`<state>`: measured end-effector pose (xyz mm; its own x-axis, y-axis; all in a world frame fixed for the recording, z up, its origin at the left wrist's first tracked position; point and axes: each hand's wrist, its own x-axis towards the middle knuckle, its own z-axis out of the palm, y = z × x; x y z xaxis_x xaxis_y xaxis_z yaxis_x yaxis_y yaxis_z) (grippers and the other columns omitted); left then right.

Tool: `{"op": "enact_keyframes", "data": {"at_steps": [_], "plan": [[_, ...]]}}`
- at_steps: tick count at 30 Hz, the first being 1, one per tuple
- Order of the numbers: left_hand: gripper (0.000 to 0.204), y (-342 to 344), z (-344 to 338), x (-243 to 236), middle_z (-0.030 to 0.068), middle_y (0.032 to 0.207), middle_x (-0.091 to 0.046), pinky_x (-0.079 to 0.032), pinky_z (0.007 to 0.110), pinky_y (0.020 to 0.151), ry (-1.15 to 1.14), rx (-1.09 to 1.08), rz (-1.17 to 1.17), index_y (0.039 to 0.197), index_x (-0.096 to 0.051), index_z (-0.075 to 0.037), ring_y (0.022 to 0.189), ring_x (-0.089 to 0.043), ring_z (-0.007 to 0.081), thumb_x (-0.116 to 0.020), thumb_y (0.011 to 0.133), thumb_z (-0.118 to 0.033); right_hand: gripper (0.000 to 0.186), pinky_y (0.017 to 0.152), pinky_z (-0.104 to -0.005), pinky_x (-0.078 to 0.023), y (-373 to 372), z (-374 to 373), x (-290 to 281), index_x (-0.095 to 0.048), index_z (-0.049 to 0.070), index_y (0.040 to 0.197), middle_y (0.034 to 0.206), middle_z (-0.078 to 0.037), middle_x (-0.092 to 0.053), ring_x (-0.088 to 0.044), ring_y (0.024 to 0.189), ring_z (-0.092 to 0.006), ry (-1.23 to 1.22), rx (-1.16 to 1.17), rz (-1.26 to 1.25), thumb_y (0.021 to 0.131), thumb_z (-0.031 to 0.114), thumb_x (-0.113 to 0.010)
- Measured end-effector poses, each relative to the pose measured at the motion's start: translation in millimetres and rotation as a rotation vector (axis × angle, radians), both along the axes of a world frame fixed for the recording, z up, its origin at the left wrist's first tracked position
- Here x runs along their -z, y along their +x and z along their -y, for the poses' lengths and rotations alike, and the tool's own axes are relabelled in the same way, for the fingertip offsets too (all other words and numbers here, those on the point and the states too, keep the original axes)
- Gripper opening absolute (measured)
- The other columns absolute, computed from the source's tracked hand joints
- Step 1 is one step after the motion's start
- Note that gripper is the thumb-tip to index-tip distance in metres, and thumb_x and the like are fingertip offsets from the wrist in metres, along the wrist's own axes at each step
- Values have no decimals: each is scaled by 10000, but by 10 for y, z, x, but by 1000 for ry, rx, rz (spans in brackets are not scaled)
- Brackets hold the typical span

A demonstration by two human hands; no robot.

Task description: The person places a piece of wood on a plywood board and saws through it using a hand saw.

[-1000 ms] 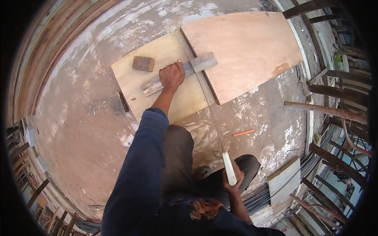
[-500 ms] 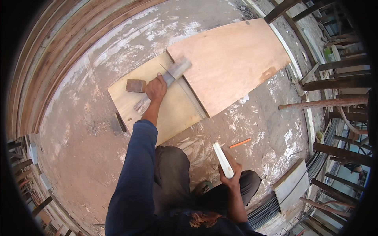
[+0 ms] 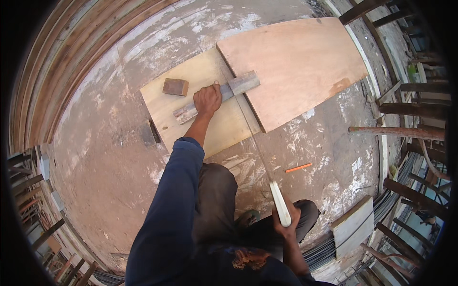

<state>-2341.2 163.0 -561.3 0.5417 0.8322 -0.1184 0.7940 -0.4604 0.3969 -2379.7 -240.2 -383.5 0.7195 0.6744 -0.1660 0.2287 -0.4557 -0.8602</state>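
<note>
Left hand (image 3: 208, 99) atop batten (image 3: 244, 83), saw (image 3: 280, 205) in right (image 3: 295, 217)

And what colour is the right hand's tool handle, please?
The handle is white, clearest in the head view.

No lettering, number or sign can be read anywhere here

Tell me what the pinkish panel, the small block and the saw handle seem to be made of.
Pinkish panel: probably plywood, bare and smooth; its flat, pale face shows a dark knot-like spot.
Small block: likely wood, unfinished; it is brown and squared, with uneven tone.
Saw handle: perhaps plastic, though painted wood is possible; it looks smooth and white.
</note>
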Motion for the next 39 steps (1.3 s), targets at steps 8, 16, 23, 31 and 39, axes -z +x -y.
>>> {"op": "enact_keyframes", "data": {"at_steps": [8, 16, 23, 31, 39], "plan": [[655, -13, 142, 56, 269, 775, -672, -472, 512, 814, -40, 18, -1, 742, -705, 9, 783, -663, 417, -279, 1018, -404, 531, 803, -337, -537, 326, -881, 794, -587, 41, 1286, 1055, -208, -685, -711, 923, -264, 15, 42, 86, 756, 35, -619], [609, 21, 109, 74, 237, 783, -685, -484, 495, 804, -40, 53, 37, 783, -716, -19, 785, -663, 410, -289, 1018, -385, 608, 794, -306, -541, 304, -950, 707, -534, 25, 1341, 1091, -204, -677, -712, 915, -246, 59, -38, 241, 739, -5, -611], [608, 31, 5, 41, 227, 777, -691, -485, 485, 823, -33, 6, -33, 787, -725, -33, 769, -678, 381, -285, 1019, -384, 445, 893, -330, -512, 20, -280, 582, -592, -56, 1235, 1110, -228, -681, -697, 1005, -298, 51, -21, 157, 798, 25, -625], [585, 142, 89, 58, 216, 744, -688, -491, 497, 769, -12, 60, 7, 747, -717, -40, 726, -677, 371, -317, 1011, -375, 546, 755, -329, -534, 710, -1515, 864, -580, 53, 1298, 1018, -211, -685, -712, 898, -268, 88, 1, 78, 755, 16, -605], [575, -56, 33, 21, 210, 749, -689, -471, 474, 785, -50, -33, 7, 731, -718, -41, 740, -674, 364, -333, 1007, -367, 389, 889, -371, -509, -33, -133, 174, -597, -74, 1207, 1048, -204, -700, -695, 972, -304, -35, 18, 89, 887, 143, -634]]}}
